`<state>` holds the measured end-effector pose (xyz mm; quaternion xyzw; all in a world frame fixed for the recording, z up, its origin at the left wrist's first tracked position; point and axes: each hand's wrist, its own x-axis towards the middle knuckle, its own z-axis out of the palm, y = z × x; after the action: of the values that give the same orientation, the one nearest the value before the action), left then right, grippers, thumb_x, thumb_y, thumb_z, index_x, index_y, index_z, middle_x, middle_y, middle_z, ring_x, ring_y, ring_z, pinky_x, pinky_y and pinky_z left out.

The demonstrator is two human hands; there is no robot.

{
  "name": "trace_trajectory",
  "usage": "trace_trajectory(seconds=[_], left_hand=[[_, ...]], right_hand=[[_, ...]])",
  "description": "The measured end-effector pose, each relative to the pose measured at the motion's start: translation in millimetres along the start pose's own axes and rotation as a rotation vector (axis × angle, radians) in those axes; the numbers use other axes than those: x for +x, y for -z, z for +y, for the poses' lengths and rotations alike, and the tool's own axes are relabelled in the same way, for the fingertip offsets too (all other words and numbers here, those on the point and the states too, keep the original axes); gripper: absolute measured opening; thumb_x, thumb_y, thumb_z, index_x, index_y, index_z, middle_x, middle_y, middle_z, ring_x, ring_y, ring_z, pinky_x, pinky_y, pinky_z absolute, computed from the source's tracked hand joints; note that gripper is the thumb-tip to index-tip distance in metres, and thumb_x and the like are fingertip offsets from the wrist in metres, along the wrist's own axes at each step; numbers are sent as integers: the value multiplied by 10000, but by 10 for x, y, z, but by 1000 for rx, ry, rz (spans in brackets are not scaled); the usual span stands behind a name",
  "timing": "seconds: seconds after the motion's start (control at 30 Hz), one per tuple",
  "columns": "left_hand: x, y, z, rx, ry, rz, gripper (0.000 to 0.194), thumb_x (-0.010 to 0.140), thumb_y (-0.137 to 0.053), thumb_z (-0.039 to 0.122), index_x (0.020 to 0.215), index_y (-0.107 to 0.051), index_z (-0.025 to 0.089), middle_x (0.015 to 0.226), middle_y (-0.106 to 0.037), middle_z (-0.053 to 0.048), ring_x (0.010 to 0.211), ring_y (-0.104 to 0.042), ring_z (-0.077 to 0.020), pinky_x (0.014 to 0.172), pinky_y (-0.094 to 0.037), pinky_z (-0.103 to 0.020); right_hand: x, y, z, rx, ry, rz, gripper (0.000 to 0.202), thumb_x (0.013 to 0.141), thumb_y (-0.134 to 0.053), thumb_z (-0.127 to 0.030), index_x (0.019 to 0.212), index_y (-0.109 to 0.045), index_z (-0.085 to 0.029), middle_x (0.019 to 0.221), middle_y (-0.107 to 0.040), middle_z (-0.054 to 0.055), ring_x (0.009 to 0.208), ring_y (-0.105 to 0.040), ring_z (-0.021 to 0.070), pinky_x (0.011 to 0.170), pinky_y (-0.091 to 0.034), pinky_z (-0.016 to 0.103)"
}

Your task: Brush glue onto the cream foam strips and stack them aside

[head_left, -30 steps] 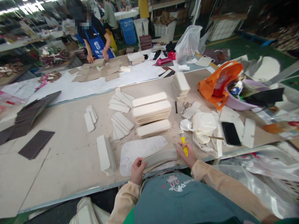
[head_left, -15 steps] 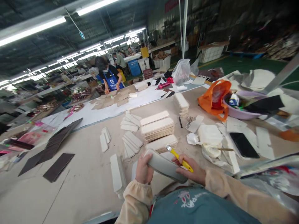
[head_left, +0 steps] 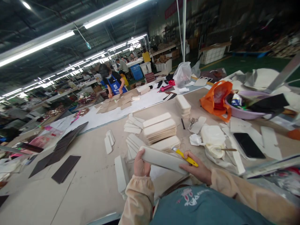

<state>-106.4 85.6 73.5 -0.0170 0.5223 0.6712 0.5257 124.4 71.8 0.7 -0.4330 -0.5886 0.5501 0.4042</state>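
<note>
While the pale strip (head_left: 161, 158) is held over the bench (head_left: 93, 175), long axis sloping down L-to-R, L hand (head_left: 141, 164) has its grip clamped on upper end; R hand (head_left: 195, 168) clamps yellow brush (head_left: 186, 157), touching lower end.

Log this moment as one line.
left hand: gripping pale strip, left end | right hand: holding yellow brush, touching strip's right end | nearby: strip stacks

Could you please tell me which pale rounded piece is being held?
The pale piece between the left hand and the right hand, which also grips the yellow brush; the other pieces lie stacked or overlapping on the table.
</note>
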Motion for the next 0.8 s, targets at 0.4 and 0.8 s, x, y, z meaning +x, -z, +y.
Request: trace_trajectory(seconds=[0.4,0.8], left_hand=[[18,-13,-92,-144,-84,-31,95,763,-575,105,841,-617,139,761,-670,-30,700,-627,-125,677,-522,-222],[-41,1,-468,-142,-3,-142,251,761,-565,97,1007,-612,81,838,-700,-119,796,-668,-185,821,-524,-312]], right_hand=[[-29,74,44,70,-12,76,329,723,-663,-393,803,-388,-231,660,-386,-60,567,-395,116,501,-329,234],[12,104,179,91,-76,16,372,703,-680,-422,797,-378,-227,672,-376,-53,589,-385,119,513,-338,234]])
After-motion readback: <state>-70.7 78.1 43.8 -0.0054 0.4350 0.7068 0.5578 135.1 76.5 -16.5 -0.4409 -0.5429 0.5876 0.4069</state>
